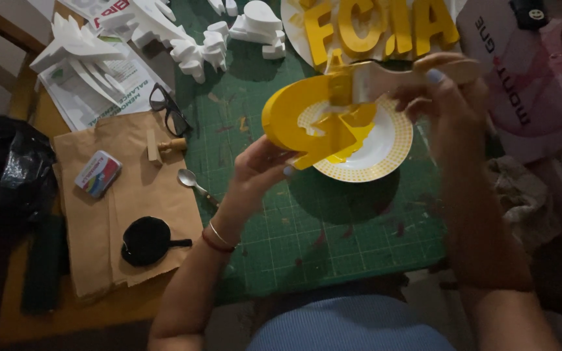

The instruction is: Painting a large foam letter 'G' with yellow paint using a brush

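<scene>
My left hand (259, 170) grips a thick foam letter painted yellow (294, 114) and holds it up over a white plate (385, 146) with a dotted yellow rim and yellow paint in it. A flat wooden-handled paintbrush (395, 75) is in my right hand (447, 101), its yellow-stained bristles pressed on the letter's upper edge. Both hands hover above a green cutting mat (333, 227).
Several finished yellow letters (378, 26) lie on a white plate behind. Unpainted white foam shapes (190, 39) sit at the back left. Glasses (167, 110), a spoon (193, 182), a small tin (97, 173) and a black round object (146, 240) rest on brown paper (125, 201).
</scene>
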